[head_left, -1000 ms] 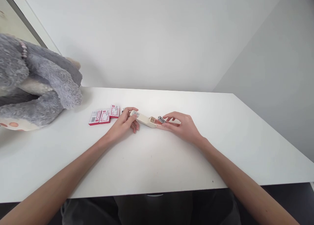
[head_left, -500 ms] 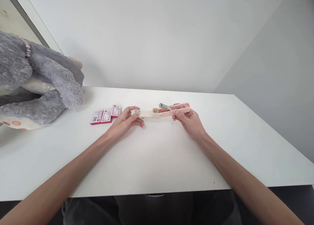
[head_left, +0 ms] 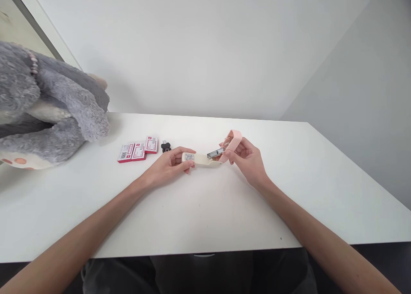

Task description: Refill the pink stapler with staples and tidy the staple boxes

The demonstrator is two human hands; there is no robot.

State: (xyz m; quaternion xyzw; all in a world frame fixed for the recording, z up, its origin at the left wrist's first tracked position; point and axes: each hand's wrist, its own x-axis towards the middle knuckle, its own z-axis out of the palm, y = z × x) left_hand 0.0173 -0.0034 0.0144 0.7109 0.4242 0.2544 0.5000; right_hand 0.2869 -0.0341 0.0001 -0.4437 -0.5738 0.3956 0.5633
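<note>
A stapler (head_left: 201, 159) with a cream base and a pink top is spread partly open between my two hands, low over the table. My left hand (head_left: 168, 163) grips the free end of the cream base, thumb on the near side and fingers round the far side. The pink top (head_left: 235, 139) tilts up at the right, pinched by my right hand (head_left: 248, 159). A metal staple channel (head_left: 215, 153) sticks out from under the top, pointing left over the base. Whether staples lie in it is too small to tell.
Three red and white staple boxes (head_left: 138, 152) lie on the white table (head_left: 199, 217) left of my left hand. A small black object (head_left: 165, 146), perhaps a staple remover, is just behind that hand. A grey plush toy (head_left: 70, 101) fills the far left, and a wall stands behind.
The pink top has swung up from nearly flat toward the cream base. The stapler has shifted slightly nearer, and my left hand moved right, uncovering the small black object.
</note>
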